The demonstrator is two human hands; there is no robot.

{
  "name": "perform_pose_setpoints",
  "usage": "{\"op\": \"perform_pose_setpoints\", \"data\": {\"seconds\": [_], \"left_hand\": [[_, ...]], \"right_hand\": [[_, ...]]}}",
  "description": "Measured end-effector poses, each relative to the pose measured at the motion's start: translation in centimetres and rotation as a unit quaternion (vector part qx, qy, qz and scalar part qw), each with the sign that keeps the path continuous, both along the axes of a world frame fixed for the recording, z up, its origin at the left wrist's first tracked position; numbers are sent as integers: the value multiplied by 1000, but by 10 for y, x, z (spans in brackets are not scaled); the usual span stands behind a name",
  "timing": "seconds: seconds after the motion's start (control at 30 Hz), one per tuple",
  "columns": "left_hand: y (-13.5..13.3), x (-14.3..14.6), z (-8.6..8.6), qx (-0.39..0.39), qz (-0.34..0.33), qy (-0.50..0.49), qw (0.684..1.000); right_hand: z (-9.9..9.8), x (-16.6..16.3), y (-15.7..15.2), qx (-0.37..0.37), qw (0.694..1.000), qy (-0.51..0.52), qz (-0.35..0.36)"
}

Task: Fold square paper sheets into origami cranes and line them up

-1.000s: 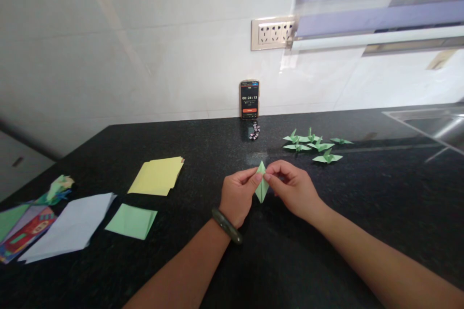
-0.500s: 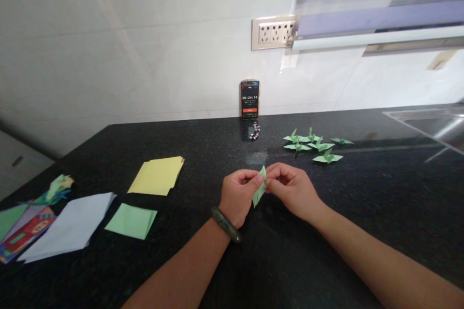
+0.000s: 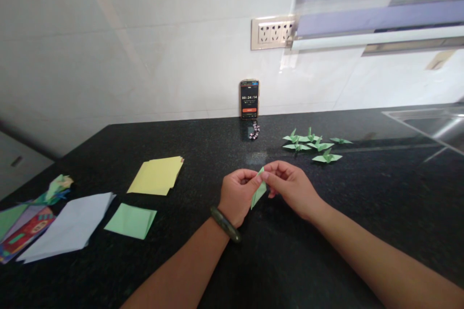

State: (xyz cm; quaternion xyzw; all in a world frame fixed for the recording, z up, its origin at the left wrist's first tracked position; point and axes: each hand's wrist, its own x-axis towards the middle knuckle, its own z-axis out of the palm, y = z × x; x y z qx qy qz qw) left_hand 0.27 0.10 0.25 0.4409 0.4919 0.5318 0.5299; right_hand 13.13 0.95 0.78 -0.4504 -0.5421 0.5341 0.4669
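Observation:
A small piece of folded green paper [image 3: 258,195] is held up between both hands above the dark countertop, its lower tip pointing down. My left hand [image 3: 237,195], with a dark bangle at the wrist, pinches its left side between thumb and fingers. The thumb and fingers of my right hand [image 3: 290,186] close on its upper right edge. Both hands partly hide the paper. Beyond the right hand stand several green paper cranes [image 3: 327,156] with spread wings.
On the left lie a stack of yellow paper [image 3: 155,176], green paper sheets [image 3: 130,221], white paper [image 3: 68,227] and a red colourful packet [image 3: 27,236]. A phone [image 3: 249,100] showing a timer leans on the wall, with a beaded strap [image 3: 254,131] before it.
My right thumb has moved up and left along the folded paper, toward its top. The paper has turned slightly, showing more of its lower face. The left hand barely moved.

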Motion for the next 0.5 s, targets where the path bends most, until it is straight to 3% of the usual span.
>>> {"op": "perform_pose_setpoints", "data": {"seconds": [0.23, 0.4, 0.5], "left_hand": [[0, 0, -3, 4, -32, 15, 999], [0, 1, -7, -42, -124, -12, 991], [-1, 2, -7, -65, -137, -16, 988]], "right_hand": [[-1, 3, 0, 4, 999, -29, -23], [0, 4, 2, 6, 998, 13, -57], [1, 3, 2, 1, 998, 23, -62]]}}
